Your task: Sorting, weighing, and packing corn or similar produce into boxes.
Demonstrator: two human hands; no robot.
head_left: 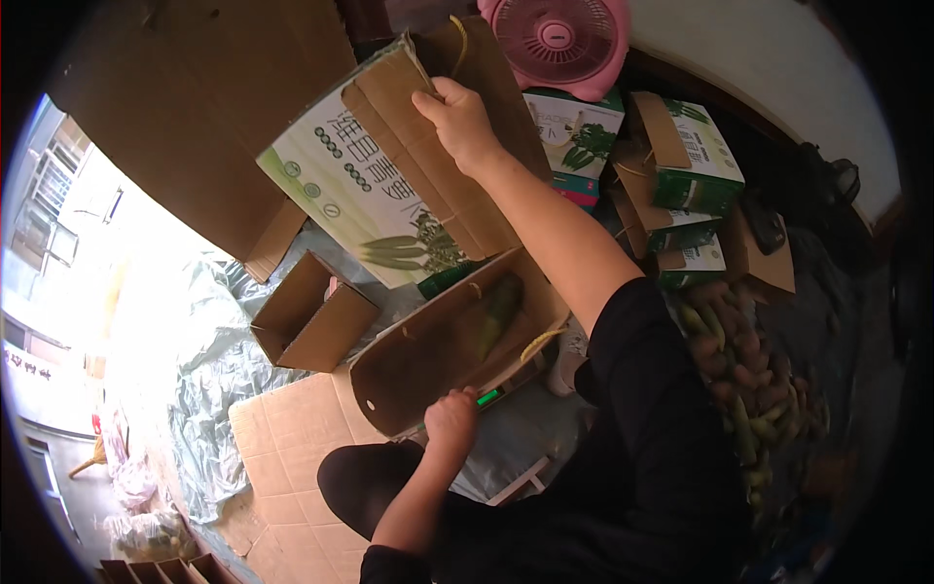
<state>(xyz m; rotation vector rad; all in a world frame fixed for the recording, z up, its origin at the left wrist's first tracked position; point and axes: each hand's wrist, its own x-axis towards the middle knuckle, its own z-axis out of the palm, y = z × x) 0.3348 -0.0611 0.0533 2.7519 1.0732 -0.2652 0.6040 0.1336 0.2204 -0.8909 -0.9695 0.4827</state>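
An open brown carton (pixel 389 375) with yellow rope handles lies in front of me, and a green radish (pixel 499 316) rests inside it. My left hand (pixel 452 420) is closed at the near rim of this carton, beside a small lit green display (pixel 488 397). Farther off, my right hand (pixel 459 122) grips the brown edge flap of a white-and-green printed carton (pixel 365 195), thumb on top. That printed carton is tilted, its lower end close to the open carton's far side. Whether the two are joined I cannot tell.
Several printed cartons (pixel 700 165) are stacked at right, near a pile of green radishes (pixel 749 389). A pink fan (pixel 555 39) stands at the back. On the left are a small open box (pixel 311 316), a large cardboard sheet (pixel 214 117) and plastic sheeting (pixel 209 380).
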